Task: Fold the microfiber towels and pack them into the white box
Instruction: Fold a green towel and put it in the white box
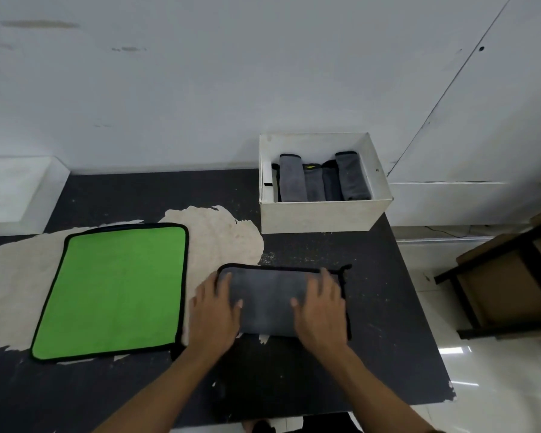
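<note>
Pressing the grey towel [269, 303] flat in head view: your left hand [214, 310] and right hand [320, 307] lie on it, fingers straight, gripping nothing. It looks part-folded, on the table [388, 307] just short of the box [322, 214]. Several rolls [322, 181] are packed; the green towel [113, 289] lies unfolded. Roll count is unclear, and your forearms are cut off.

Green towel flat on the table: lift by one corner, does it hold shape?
Probably not: the green towel lies thin and flat, so it likely drapes. Probably light. Pushed, it may bunch rather than slide on the worn table.
</note>
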